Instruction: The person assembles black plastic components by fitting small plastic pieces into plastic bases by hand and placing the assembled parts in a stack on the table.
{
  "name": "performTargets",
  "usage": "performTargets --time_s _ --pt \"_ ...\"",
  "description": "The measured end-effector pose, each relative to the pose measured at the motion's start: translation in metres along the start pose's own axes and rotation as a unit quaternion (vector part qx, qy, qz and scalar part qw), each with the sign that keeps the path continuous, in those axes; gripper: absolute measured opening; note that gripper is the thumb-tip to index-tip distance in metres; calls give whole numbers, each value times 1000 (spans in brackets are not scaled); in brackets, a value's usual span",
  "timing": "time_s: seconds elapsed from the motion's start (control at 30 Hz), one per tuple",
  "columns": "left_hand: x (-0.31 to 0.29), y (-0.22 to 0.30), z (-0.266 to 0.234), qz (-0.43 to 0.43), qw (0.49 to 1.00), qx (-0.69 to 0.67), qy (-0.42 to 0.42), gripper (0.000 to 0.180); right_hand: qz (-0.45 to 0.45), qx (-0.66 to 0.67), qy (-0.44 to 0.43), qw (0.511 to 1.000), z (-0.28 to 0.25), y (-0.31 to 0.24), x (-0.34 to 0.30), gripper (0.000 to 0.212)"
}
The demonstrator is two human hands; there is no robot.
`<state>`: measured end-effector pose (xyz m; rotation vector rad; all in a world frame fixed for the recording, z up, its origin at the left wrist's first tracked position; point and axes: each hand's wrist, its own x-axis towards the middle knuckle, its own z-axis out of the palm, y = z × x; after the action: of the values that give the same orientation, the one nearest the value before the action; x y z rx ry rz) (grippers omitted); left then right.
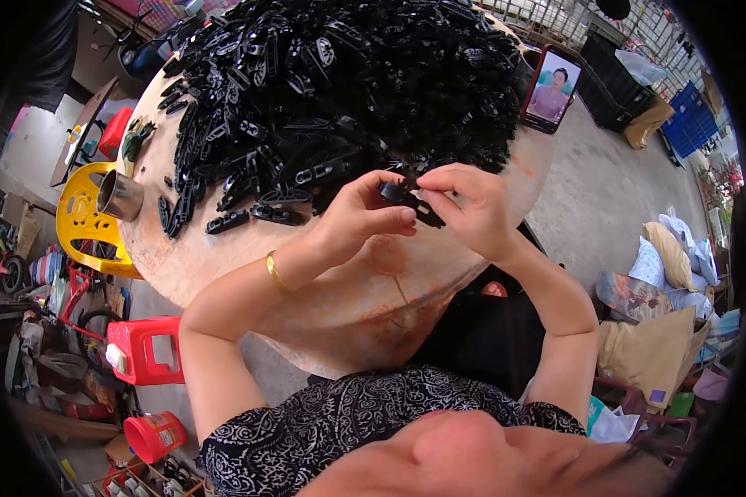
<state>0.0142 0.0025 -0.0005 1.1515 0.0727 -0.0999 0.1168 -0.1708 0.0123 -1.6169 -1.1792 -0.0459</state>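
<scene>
From my remote view, the left hand (363, 217) and right hand (474, 205) pinch a black part (396, 194) over the tabletop (352, 308), near the black pile (389, 79); a slack pinch could drop it there.

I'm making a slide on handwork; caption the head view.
The left hand and right hand hold a small black part at a table heaped with black pieces.
</scene>
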Motion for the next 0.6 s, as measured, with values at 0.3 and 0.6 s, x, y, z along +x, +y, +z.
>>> performTargets --time_s 0.3,0.6 --pt "1 1 1 27 998 48 36 26 -161 -106 13 981 -1 4 0 15" --pt "1 3 -2 28 994 77 77 34 -203 -233 -39 950 -3 -2 -7 23"
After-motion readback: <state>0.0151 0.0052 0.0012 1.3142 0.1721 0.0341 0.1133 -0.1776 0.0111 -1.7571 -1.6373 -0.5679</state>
